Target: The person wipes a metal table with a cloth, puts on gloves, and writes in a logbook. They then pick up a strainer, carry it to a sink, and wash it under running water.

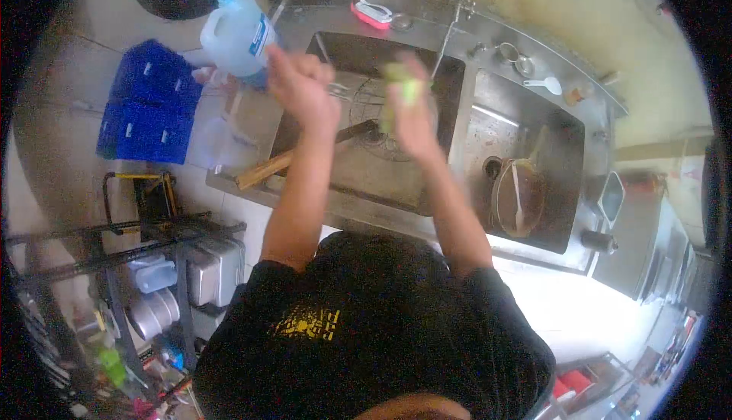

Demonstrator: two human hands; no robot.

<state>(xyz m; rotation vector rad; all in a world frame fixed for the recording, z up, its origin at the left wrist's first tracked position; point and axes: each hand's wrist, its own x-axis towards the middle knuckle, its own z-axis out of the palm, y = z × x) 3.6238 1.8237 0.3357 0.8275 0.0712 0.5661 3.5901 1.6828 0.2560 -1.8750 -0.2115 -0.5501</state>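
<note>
1. Stainless-steel bench (457,138) with two sunken basins runs beneath a yellowish wall (579,16); blur softens both hands.
2. The right hand (414,119) has its grip closed on a green sponge (406,90), over the right part of the left basin (366,172).
3. The left hand (306,92) is curled, its grip closed on a slim metallic piece (340,90), too blurred to identify, above the same basin's far left part.
4. Below the hands, a round wire rack (367,107) lies in the left basin, and a length of wood (267,168) slants across that basin's near left corner onto the rim.
5. Right basin (553,138): a round vessel (534,199) sits near its near edge, with a pale spoon (518,191) across it.
6. Along the bench's far edge are a red-and-white brush (372,16), the tap (460,6) and, further right, a white scoop (543,83).
7. Beside the bench's far left corner stands a translucent jug (238,42) with a blue label.
8. Further left are blue crates (149,103); nearer the person, a dark rack (114,260) holds metal pans (152,313).
</note>
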